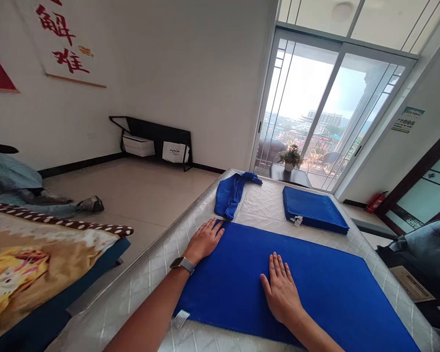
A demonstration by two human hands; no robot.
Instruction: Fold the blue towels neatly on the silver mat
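Observation:
A blue towel (238,283) is spread flat over a white quilted mattress (143,278), with a white tag at its near left corner. My left hand (204,239), a watch on its wrist, lies at the towel's far left corner with fingers stretched out. Palm down, my right hand (281,288) rests flat on the middle of the towel, fingers extended. Neither hand grips anything. Beyond the spread towel, a crumpled blue towel (231,194) lies at the far left, and a neat stack of folded blue towels (313,208) sits at the far right.
To the left stands another bed with a patterned blanket (58,264); a person's legs (14,176) show behind it. A black shelf (154,132) is against the wall. Past the mattress are a potted plant (290,157) and sliding glass doors (322,107). A fire extinguisher (376,201) stands right.

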